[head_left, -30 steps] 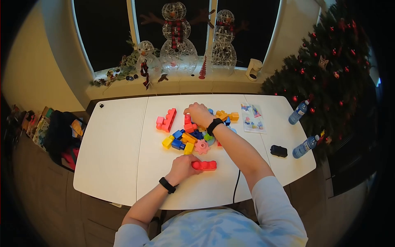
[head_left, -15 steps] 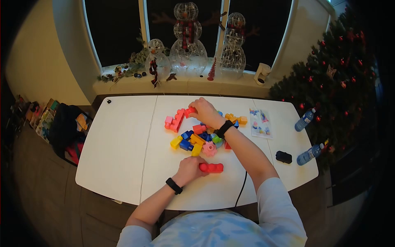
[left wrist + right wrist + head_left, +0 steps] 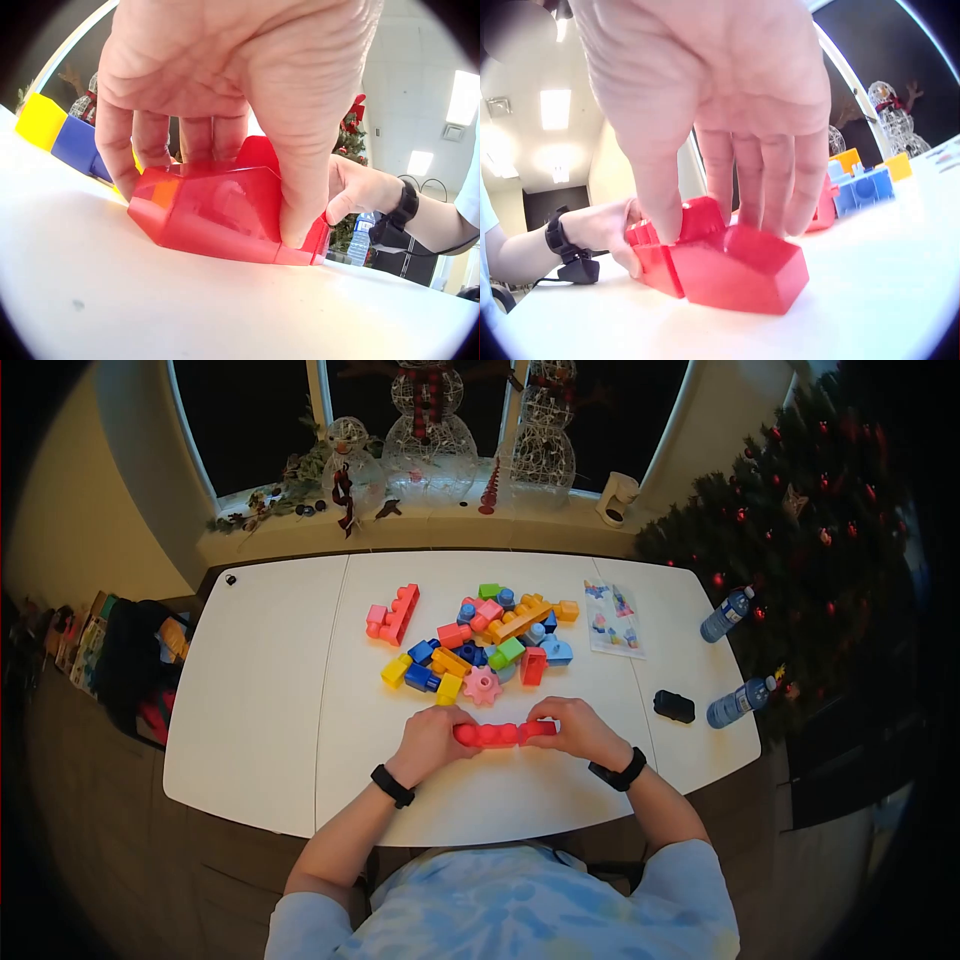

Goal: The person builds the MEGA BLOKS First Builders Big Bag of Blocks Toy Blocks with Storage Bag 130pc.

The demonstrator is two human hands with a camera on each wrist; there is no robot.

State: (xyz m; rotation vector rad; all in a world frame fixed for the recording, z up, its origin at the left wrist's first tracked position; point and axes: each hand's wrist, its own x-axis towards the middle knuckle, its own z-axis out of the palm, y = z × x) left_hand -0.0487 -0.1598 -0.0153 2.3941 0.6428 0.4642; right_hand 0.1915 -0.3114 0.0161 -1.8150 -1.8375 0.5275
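Note:
Near the front of the table, my left hand (image 3: pixel 430 742) grips the left end of a red toy building block (image 3: pixel 490 735). My right hand (image 3: pixel 585 730) pinches a second red block (image 3: pixel 540 729) with sloped sides, between thumb and fingers. In the right wrist view this sloped block (image 3: pixel 739 274) stands end to end against the other red block (image 3: pixel 658 268), a thin seam between them. Both rest low at the white tabletop. From the left wrist, the red block (image 3: pixel 210 214) shows a smooth angled end under the thumb.
Behind the hands lies a pile of mixed blocks, with a pink gear-shaped piece (image 3: pixel 482 686) and a standing red block (image 3: pixel 533 666). Joined red and pink blocks (image 3: pixel 398 615) lie left. A picture sheet (image 3: pixel 613 618), black case (image 3: pixel 674 706) and two water bottles (image 3: pixel 740 703) are right.
My right hand has taken a red block from the pile's far side and brought it forward against the right end of the left hand's block. The left hand has kept its grip.

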